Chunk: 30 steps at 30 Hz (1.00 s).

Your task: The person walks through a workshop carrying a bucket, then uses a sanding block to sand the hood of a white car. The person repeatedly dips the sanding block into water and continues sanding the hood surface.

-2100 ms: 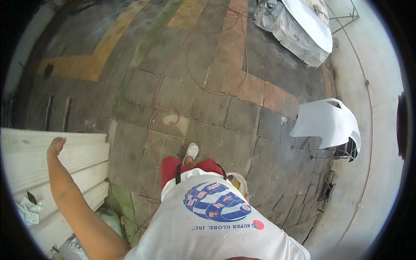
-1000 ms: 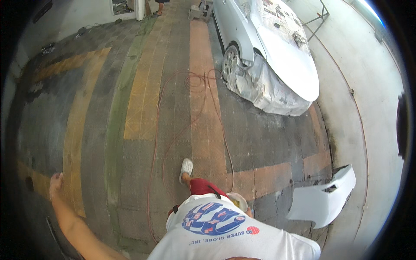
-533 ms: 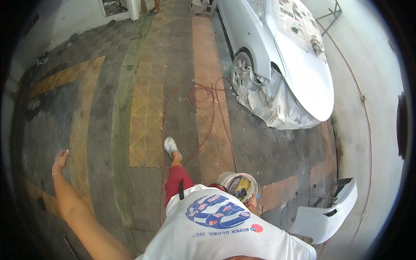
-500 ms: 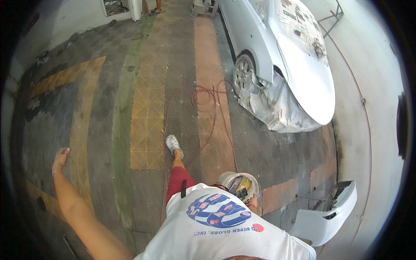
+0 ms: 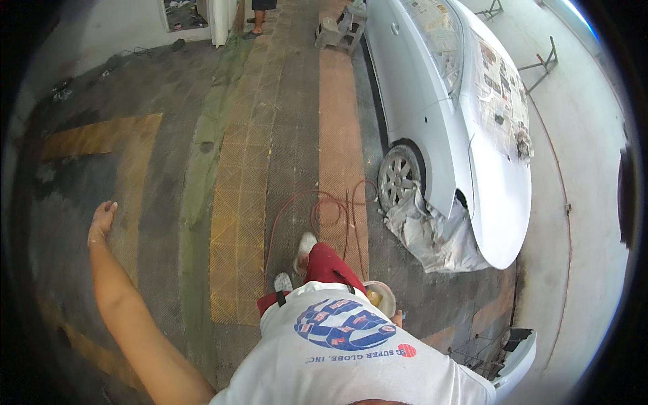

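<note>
Out to the left, at the end of a stretched arm, my left hand (image 5: 102,220) hangs loosely over the floor with nothing in it. Its fingers are extended. Low by my right side, my right hand (image 5: 398,317) grips the rim of a pale round bucket (image 5: 389,305), with most of the hand hidden by my shirt. Something yellow (image 5: 374,297) shows inside the bucket; the rest of its contents is covered by my body.
A white car (image 5: 432,115), partly masked with newspaper (image 5: 503,94) and grey sheeting (image 5: 432,233), stands ahead right. A red hose (image 5: 329,196) loops across the floor before my feet. Ahead are a grey stool (image 5: 341,30) and another person's legs (image 5: 260,17). A white bumper (image 5: 518,364) lies right.
I have stepped forward, so the bumper has slipped back and the hose is closer. The bucket has moved back against my side and is more hidden. My left hand stays out to the side.
</note>
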Tool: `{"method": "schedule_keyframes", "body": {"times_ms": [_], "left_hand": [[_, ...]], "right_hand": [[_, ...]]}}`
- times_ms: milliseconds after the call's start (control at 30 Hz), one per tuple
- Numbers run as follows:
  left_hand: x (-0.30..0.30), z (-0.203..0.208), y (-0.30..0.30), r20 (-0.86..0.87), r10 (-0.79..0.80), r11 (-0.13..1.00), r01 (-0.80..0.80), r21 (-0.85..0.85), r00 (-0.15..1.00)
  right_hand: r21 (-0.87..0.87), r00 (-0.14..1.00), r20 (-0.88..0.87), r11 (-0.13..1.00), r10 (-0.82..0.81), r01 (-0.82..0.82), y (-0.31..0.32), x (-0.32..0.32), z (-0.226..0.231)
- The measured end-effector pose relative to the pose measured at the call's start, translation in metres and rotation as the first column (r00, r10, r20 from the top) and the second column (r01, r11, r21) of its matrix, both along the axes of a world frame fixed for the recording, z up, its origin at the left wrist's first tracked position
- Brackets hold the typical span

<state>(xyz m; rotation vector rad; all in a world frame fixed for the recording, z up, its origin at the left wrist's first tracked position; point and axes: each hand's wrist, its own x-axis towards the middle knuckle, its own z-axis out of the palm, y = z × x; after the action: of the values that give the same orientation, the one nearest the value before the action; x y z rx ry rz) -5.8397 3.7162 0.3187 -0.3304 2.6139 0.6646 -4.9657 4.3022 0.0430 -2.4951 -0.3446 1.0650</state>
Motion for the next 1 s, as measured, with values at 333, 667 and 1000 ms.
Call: {"method": "schedule_keyframes", "body": {"times_ms": [333,667,1000], "left_hand": [[-0.286,-0.051,0.108,0.150,-0.055,0.959,0.094,-0.266,0.987],[-0.606,-0.020,0.419,0.072,-0.171,0.985,0.173,-0.024,0.983],[-0.871,-0.083,0.659,0.199,-0.177,0.981,0.190,-0.046,0.964]], "right_hand": [[-0.049,0.990,-0.080,0.992,-0.118,0.115,0.160,-0.307,-0.021],[-0.030,0.991,-0.108,0.996,-0.082,0.080,0.356,-0.547,-0.011],[0.033,0.989,-0.089,0.992,-0.121,0.124,0.562,-0.788,-0.005]]}}
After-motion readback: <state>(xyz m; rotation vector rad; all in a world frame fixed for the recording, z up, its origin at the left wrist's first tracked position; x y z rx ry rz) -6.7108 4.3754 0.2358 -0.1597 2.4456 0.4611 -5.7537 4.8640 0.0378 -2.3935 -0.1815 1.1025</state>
